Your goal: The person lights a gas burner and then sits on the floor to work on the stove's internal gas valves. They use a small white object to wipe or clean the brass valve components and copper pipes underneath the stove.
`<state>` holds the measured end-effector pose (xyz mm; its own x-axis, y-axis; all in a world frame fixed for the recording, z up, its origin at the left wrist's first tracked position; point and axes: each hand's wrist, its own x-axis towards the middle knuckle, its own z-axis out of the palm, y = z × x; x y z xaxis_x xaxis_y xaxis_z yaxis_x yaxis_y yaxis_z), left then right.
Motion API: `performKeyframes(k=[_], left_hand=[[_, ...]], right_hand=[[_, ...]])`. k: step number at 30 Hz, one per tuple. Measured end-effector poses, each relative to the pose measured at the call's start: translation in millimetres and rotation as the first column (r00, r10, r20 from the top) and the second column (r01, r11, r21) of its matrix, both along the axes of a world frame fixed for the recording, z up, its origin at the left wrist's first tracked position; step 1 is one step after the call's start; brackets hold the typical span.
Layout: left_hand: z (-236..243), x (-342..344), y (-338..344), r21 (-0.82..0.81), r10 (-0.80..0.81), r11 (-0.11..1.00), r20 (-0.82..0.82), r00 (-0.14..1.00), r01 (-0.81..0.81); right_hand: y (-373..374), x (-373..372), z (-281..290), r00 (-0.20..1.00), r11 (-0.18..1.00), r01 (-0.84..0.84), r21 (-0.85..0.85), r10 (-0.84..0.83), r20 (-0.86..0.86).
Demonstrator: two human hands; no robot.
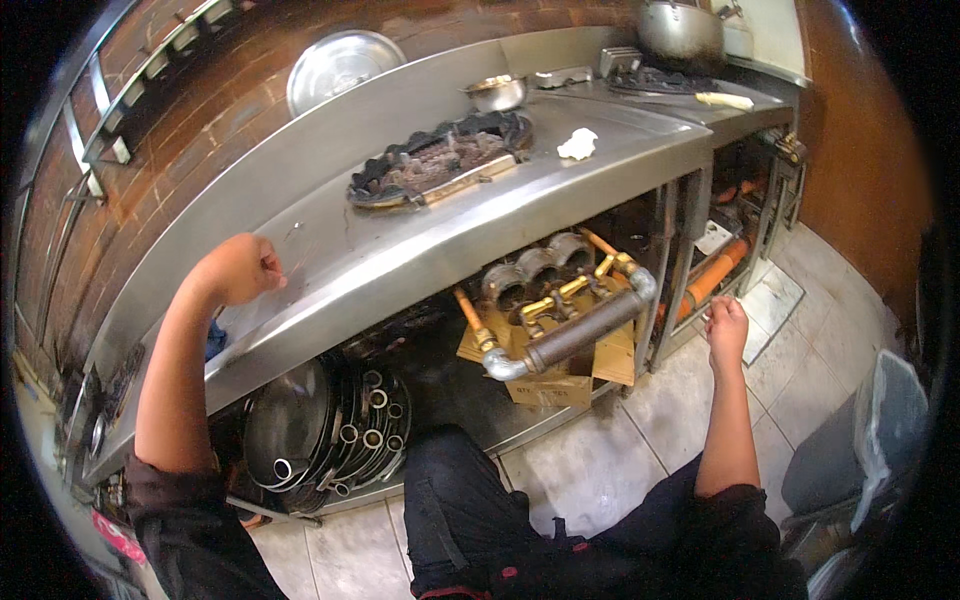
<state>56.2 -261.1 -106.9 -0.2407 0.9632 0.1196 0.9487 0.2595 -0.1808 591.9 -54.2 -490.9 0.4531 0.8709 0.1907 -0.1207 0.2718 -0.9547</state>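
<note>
My left hand is closed in a fist over the steel counter, near its left part; whatever it holds, if anything, is hidden. My right hand hangs lower, right of the burner manifold, fingers curled together, and I cannot make out anything in it. A blackened grill burner is set into the counter, with a crumpled white lump to its right. The manifold, with yellow and metal pipes, is under the counter by torn cardboard. Stacked black pans lie on the lower shelf.
A steel bowl, large pot and pale long object sit along the back and right. A lid leans behind. A grey bin stands at my right on the tiled floor. Metal rails line the left wall.
</note>
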Motion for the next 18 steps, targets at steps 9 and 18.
performKeyframes(k=[9, 18], left_hand=[[-18, -1, 11, -0.027, 0.032, 0.999, 0.037, 0.999, -0.031], [-29, -29, 12, -0.054, -0.138, 0.990, -0.134, 0.981, 0.132]], right_hand=[[-19, -7, 30, 0.997, 0.997, -0.077, -0.021, 0.076, -0.026], [-69, -27, 127, 0.962, 0.919, -0.220, 0.327, 0.261, -0.086]])
